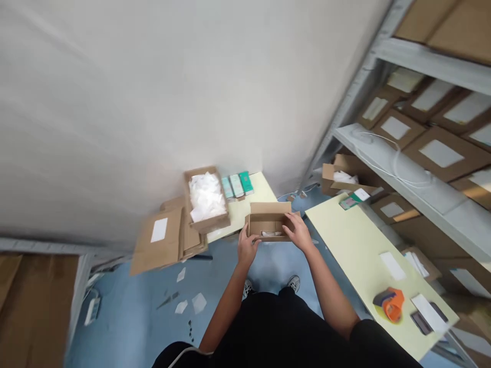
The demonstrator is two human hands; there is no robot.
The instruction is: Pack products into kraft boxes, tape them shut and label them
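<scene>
In the head view, a small open cardboard box (270,208) is held up in front of me, one flap raised on its far side. My left hand (247,247) is closed on its near left corner. At the right wall my right hand (299,233) grips the box, with fingers reaching over the rim. A small whitish packet (271,233) lies inside along the near wall; its kind is too small to tell. The far ends of some fingers are hidden by the box.
A pale table (263,190) against the wall bears a carton of white bags (207,197) and several green boxes (246,182). Flattened cardboard (161,240) leans at left. The right table (345,230) holds an orange tape dispenser (393,305). Shelves (422,171) with cartons stand right.
</scene>
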